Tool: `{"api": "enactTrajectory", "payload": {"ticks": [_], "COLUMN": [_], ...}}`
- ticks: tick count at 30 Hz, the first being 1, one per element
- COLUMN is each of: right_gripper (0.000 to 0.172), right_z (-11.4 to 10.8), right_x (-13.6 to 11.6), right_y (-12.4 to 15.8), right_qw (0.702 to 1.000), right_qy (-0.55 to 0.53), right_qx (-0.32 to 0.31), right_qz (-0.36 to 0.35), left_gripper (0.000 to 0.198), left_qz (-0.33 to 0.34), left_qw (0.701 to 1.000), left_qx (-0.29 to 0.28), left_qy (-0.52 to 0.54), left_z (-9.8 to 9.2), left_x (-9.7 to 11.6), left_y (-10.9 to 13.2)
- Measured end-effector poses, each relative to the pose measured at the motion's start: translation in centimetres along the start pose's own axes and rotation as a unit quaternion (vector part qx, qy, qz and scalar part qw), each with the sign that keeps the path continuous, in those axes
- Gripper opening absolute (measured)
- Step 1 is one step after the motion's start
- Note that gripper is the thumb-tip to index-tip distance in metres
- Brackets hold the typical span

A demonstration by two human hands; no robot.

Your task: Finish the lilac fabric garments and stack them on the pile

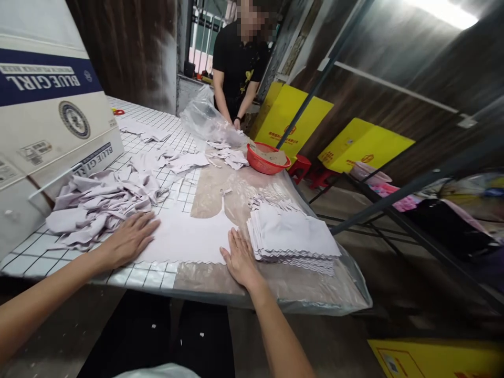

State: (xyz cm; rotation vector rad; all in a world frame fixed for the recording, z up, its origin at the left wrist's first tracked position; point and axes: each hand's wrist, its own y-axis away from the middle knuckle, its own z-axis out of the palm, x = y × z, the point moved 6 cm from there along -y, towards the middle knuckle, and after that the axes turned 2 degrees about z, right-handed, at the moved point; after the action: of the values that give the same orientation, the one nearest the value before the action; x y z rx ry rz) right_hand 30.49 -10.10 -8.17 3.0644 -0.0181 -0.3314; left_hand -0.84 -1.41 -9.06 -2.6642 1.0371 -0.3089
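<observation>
A pale lilac fabric piece [189, 236] with a scalloped lower edge and a curved cut-out lies flat on the table. My left hand [128, 239] rests palm down at its left end, fingers spread, beside a crumpled heap of the same fabric [102, 202]. On the piece's right end lies my right hand [240, 257], flat with its fingers extended. Just right of that hand, a layered stack of fabric pieces [293, 231] shows wavy edges. Neither hand grasps anything.
A large carton [51, 100] stands at the left. Farther back are loose fabric scraps [185, 160], a red basket [268, 160], a clear plastic bag [208, 118] and a person in black [241, 63]. A metal post [315, 86] slants past the table's right side.
</observation>
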Motion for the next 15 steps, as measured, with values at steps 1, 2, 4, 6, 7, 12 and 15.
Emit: {"api": "enactTrajectory", "payload": {"ticks": [1,2,4,6,7,12,15], "right_gripper": [0.067,0.065,0.058,0.047,0.041,0.029,0.027], "right_z": [-0.2,-0.5,-1.8,-3.6,-4.5,-6.4,-5.6], "right_x": [0.1,0.1,0.0,-0.2,-0.1,0.9,1.6], "right_y": [0.0,-0.2,-1.3,-3.4,-4.8,-12.7,-15.9], "right_qw": [1.000,1.000,0.998,0.992,0.988,0.968,0.957], "right_qy": [-0.005,-0.013,-0.036,-0.070,-0.089,-0.132,-0.145], "right_qx": [0.006,0.017,0.058,0.106,0.121,0.107,0.109], "right_qz": [0.002,0.003,0.000,0.015,0.037,0.185,0.225], "left_gripper": [0.050,0.048,0.044,0.042,0.042,0.036,0.043], "left_qz": [-0.004,-0.006,0.004,0.031,0.049,0.147,0.154], "left_qw": [1.000,0.999,0.999,0.999,0.998,0.981,0.977], "left_qx": [0.013,0.027,0.042,0.036,0.030,0.025,0.005], "left_qy": [-0.013,-0.023,-0.028,-0.005,0.017,0.121,0.145], "left_z": [0.0,-0.2,-0.7,-0.8,-0.6,2.6,5.5], "left_x": [-0.4,-0.5,0.3,2.9,4.7,13.7,15.2], "left_y": [0.3,0.3,-0.8,-3.4,-5.1,-14.0,-16.4]}}
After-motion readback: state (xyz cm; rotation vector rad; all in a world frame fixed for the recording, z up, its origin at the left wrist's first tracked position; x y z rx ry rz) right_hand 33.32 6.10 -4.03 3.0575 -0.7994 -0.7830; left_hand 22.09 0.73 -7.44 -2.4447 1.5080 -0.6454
